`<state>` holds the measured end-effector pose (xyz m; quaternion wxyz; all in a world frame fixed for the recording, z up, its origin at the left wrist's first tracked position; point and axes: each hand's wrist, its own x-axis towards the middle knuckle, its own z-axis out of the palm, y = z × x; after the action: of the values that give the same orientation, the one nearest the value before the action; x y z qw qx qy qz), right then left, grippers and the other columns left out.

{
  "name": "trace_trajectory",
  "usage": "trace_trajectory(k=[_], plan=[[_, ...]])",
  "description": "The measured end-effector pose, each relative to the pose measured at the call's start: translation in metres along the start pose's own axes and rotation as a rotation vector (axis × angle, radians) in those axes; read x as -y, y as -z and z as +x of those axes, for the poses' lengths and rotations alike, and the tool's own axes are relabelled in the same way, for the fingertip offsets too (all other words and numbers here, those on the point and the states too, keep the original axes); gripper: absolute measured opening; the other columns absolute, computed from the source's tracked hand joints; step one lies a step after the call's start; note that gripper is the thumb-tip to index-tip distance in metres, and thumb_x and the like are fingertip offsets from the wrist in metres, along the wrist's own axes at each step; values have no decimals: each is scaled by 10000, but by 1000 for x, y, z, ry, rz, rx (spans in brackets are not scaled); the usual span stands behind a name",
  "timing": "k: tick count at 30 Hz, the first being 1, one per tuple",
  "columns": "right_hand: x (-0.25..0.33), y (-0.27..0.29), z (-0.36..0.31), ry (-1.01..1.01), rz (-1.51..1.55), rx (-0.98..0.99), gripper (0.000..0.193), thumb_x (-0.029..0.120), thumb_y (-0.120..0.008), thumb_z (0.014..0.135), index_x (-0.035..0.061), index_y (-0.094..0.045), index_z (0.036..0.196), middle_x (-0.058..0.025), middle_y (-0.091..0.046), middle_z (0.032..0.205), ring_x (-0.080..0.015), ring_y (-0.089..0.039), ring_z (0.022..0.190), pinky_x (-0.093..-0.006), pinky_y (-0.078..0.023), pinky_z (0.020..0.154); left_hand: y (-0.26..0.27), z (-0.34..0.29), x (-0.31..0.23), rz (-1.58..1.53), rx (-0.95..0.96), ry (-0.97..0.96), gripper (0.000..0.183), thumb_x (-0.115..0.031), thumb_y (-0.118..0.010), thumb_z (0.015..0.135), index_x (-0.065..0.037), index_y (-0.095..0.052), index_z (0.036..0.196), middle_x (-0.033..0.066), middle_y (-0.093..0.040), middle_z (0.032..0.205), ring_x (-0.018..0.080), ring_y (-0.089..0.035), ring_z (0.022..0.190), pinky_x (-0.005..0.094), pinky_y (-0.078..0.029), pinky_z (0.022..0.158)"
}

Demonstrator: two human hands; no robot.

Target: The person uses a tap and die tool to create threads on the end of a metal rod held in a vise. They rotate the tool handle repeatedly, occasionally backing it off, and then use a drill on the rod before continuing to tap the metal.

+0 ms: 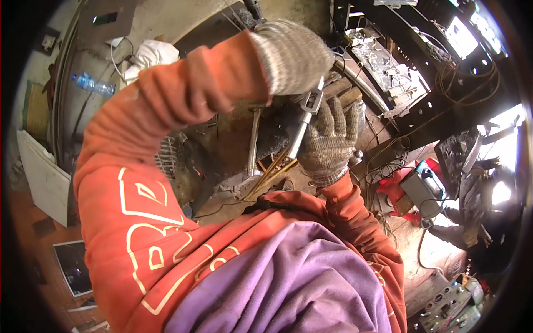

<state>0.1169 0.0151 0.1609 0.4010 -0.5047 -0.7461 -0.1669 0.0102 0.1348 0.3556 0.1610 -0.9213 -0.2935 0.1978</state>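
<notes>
My left hand (pixel 294 55), in a grey knitted glove, reaches across from the left with its fingers curled down, mostly hidden under the glove's back. A silver metal tool with a slotted middle and a long bar handle (pixel 305 119), resembling a tap wrench, slants down from under this glove, which appears closed around its upper end. Beside the tool's lower bar is my right hand (pixel 333 139), also gloved, back upward. Its fingers stretch forward, slightly apart, towards brown blocky pieces (pixel 347 94). The tool's underside and whatever it engages are hidden.
Another metal bar (pixel 255 141) stands left of the tool, near yellowish strips (pixel 272 178). A dark perforated frame (pixel 422 119) with cables runs along the right. Beyond it sits a grey box machine (pixel 425 188) beside something red. A plastic bottle (pixel 93 84) lies far left.
</notes>
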Motion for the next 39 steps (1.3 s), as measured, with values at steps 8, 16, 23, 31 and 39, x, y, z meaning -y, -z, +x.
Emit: trace_trajectory(k=[8, 16, 23, 31, 39], plan=[[6, -2, -3, -44, 44, -74, 485, 333, -774, 836, 178, -690, 1288, -149, -583, 1415, -399, -521, 1356, -672, -339, 1132, 2, -7, -14, -298, -139, -157, 371, -374, -705, 898, -97, -666, 1141, 142, -741, 933, 366, -745, 893, 494, -592, 745], [6, 6, 8, 35, 79, -54, 475, 351, -819, 818, 172, -699, 1242, -161, -594, 1365, -433, -561, 1272, -653, -372, 1110, -18, -22, -6, 213, -638, -453, 470, -244, -569, 948, -183, -611, 1412, 100, -712, 1264, 292, -675, 1199, 436, -510, 1006], [9, 1, 6, -32, -19, -74, 511, 379, -816, 820, 182, -681, 1272, -180, -572, 1377, -421, -530, 1292, -661, -356, 1109, -11, -27, 3, -375, -83, -279, 337, -214, -681, 899, -196, -688, 1236, 132, -744, 932, 357, -731, 870, 479, -569, 779], [7, -2, 4, -29, 71, -98, 543, 360, -773, 860, 183, -658, 1360, -149, -591, 1365, -416, -543, 1306, -682, -328, 1138, -26, 6, -20, -511, -147, 61, 586, -514, -654, 935, -90, -626, 1339, 199, -749, 985, 436, -714, 956, 497, -566, 854], [9, 1, 2, -54, 42, -30, 583, 366, -792, 856, 145, -642, 1374, -185, -560, 1433, -406, -508, 1364, -631, -313, 1171, -13, -1, 8, 20, -677, -670, 372, -99, -656, 874, -128, -672, 1244, 147, -658, 1308, 335, -644, 1233, 405, -534, 987]])
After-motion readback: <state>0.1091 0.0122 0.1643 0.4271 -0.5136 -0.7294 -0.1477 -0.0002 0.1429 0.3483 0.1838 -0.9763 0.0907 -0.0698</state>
